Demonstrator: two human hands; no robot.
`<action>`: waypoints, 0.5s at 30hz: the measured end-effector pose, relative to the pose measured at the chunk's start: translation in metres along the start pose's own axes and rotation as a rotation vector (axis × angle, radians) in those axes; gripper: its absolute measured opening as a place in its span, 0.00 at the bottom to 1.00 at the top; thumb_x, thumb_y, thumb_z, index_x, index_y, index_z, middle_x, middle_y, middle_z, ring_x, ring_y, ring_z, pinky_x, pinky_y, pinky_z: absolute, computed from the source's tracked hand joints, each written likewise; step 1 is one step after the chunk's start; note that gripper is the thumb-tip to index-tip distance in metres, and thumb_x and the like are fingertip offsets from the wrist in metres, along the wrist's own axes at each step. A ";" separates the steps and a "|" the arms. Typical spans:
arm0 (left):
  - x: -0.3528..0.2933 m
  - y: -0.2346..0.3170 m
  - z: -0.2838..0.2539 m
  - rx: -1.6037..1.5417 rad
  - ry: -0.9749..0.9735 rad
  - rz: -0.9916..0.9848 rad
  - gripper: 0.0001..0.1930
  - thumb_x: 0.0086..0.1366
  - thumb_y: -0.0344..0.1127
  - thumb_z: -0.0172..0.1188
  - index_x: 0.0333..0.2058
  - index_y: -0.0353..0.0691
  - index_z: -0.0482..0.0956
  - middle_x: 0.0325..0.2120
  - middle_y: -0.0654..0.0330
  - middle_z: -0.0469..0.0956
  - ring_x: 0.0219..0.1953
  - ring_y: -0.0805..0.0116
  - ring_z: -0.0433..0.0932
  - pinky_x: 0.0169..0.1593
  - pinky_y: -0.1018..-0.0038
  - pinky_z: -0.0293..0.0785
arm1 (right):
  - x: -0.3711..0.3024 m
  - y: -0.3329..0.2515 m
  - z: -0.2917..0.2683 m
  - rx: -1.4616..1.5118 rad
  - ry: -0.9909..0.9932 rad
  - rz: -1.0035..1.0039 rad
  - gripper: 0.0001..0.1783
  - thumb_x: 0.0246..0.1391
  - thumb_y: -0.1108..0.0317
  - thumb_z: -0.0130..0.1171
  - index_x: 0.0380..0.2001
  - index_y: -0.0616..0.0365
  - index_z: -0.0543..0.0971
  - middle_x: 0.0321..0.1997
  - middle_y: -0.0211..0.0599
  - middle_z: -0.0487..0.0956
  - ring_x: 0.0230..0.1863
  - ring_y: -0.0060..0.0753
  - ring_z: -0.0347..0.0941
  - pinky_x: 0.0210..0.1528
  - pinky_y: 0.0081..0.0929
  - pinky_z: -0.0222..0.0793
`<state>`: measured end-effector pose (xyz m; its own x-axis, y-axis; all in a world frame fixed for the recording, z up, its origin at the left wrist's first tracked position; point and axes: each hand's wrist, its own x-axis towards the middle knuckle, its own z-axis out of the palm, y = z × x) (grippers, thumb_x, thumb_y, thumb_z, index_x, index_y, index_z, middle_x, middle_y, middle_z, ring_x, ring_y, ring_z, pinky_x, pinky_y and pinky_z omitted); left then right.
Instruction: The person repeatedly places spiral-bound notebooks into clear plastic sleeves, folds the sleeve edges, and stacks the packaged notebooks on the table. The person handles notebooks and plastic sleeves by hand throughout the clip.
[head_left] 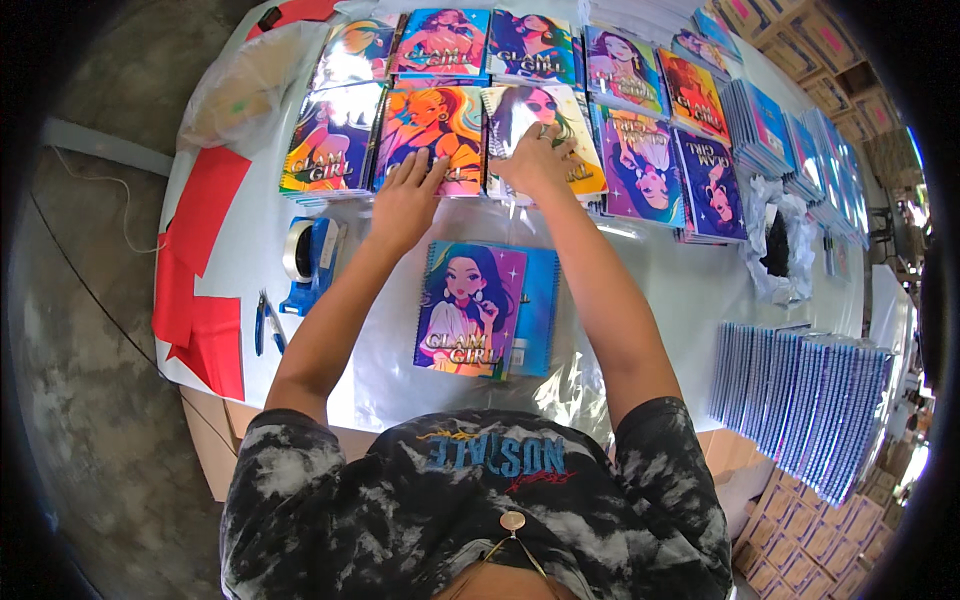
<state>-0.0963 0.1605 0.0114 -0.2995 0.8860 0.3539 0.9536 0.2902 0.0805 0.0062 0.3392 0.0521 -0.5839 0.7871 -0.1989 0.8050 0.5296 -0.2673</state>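
My left hand (412, 195) lies with outstretched fingers on the lower part of a spiral notebook with an orange-haired figure (437, 112). To its right, my right hand (541, 165) rests spread over a pale notebook with a figure in pink sunglasses (520, 103); there is a ring on one finger. Both notebooks top stacks in the front row. Nearer to me, between my forearms, a purple notebook with a dark-haired figure (466, 310) partly covers a blue one (540, 300).
More notebook stacks (335, 140) fill the far side. A blue tape dispenser (312, 265) and blue-handled pliers (265, 322) lie left, beside red sheets (212, 335). At right are a crumpled plastic bag (785, 245) and a long row of notebooks (800, 400) at the table's edge.
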 end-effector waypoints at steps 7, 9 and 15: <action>-0.060 0.004 -0.098 -0.860 0.417 -0.860 0.19 0.66 0.40 0.49 0.48 0.30 0.71 0.36 0.54 0.77 0.37 0.69 0.73 0.42 0.70 0.70 | -0.042 0.059 -0.065 1.055 0.210 -0.461 0.11 0.53 0.68 0.48 0.36 0.63 0.75 0.29 0.39 0.79 0.23 0.31 0.73 0.24 0.32 0.62; -0.087 0.021 -0.114 -0.950 0.783 -0.715 0.16 0.66 0.37 0.48 0.44 0.29 0.73 0.38 0.49 0.76 0.37 0.67 0.72 0.42 0.73 0.67 | -0.082 0.067 -0.055 0.907 0.237 -0.562 0.13 0.52 0.69 0.51 0.41 0.58 0.76 0.39 0.37 0.79 0.39 0.34 0.75 0.41 0.33 0.66; -0.167 0.089 -0.074 -0.358 0.178 -0.006 0.28 0.46 0.29 0.58 0.51 0.46 0.72 0.57 0.51 0.64 0.58 0.50 0.63 0.59 0.56 0.55 | -0.149 0.116 0.057 0.141 0.208 -0.781 0.25 0.50 0.76 0.45 0.53 0.50 0.71 0.61 0.33 0.66 0.66 0.42 0.54 0.67 0.51 0.36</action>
<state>0.0413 0.0116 0.0284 -0.3249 0.7991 0.5059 0.9118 0.1227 0.3918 0.1802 0.2651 -0.0030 -0.9280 0.2577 0.2693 0.1455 0.9156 -0.3750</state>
